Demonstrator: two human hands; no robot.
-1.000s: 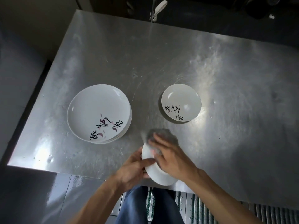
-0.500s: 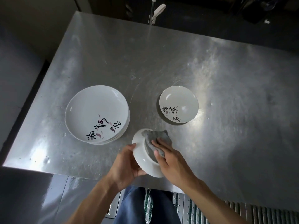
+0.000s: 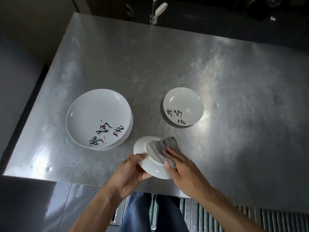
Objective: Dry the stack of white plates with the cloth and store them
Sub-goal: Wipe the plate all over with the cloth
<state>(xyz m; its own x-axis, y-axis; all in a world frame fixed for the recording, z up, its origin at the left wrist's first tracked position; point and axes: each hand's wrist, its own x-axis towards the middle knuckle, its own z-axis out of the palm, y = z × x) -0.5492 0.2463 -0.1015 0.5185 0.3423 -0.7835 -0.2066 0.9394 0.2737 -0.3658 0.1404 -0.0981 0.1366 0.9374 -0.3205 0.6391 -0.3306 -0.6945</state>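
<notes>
My left hand (image 3: 132, 173) grips the near-left rim of a small white plate (image 3: 143, 158), held tilted over the table's front edge with its underside up. My right hand (image 3: 182, 168) presses a grey cloth (image 3: 163, 148) against the plate's foot ring. A stack of larger white plates (image 3: 98, 118) with black calligraphy and pink petals sits on the table to the left. One small white plate (image 3: 183, 106) with the same lettering lies alone to the right.
The steel table (image 3: 217, 72) has a dark gap along its left side. A white-handled pole (image 3: 156, 10) stands behind the far edge. Below the front edge are my blue-trousered legs (image 3: 150, 215) and a metal floor grating (image 3: 250, 218).
The held plate has turned from near edge-on to underside up and risen a little over the table. The cloth has spread across its base, with my right hand sliding toward the near-right rim.
</notes>
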